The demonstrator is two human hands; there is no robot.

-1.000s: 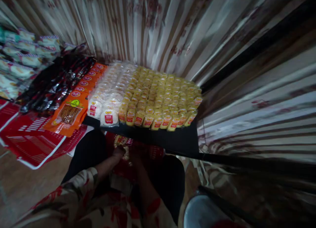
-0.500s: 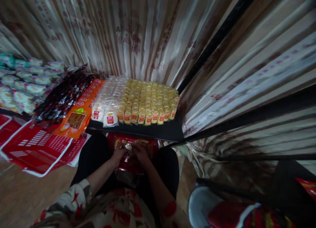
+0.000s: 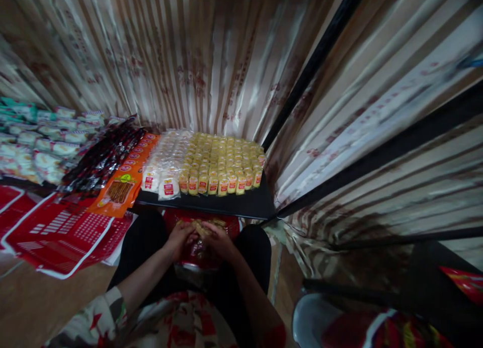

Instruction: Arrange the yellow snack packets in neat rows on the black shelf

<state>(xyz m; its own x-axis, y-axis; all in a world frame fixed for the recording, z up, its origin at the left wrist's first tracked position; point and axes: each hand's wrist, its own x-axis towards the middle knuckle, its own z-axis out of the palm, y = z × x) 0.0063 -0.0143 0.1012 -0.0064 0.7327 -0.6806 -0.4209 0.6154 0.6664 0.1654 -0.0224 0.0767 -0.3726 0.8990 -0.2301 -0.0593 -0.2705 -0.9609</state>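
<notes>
Striped curtains [image 3: 211, 61], black shelf [image 3: 226, 205] of snacks [image 3: 222, 162]; packet [image 3: 199, 231] in left hand [image 3: 178, 239], right hand [image 3: 221, 241]

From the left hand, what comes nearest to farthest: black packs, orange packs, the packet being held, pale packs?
1. packet: touching the left hand, low in the middle.
2. orange packs: up and to the left.
3. black packs: further left, beside the orange ones.
4. pale packs: far left edge.

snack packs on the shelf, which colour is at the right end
The yellow packs, against the curtain; white packs, orange packs, then black packs lie leftward.
</notes>
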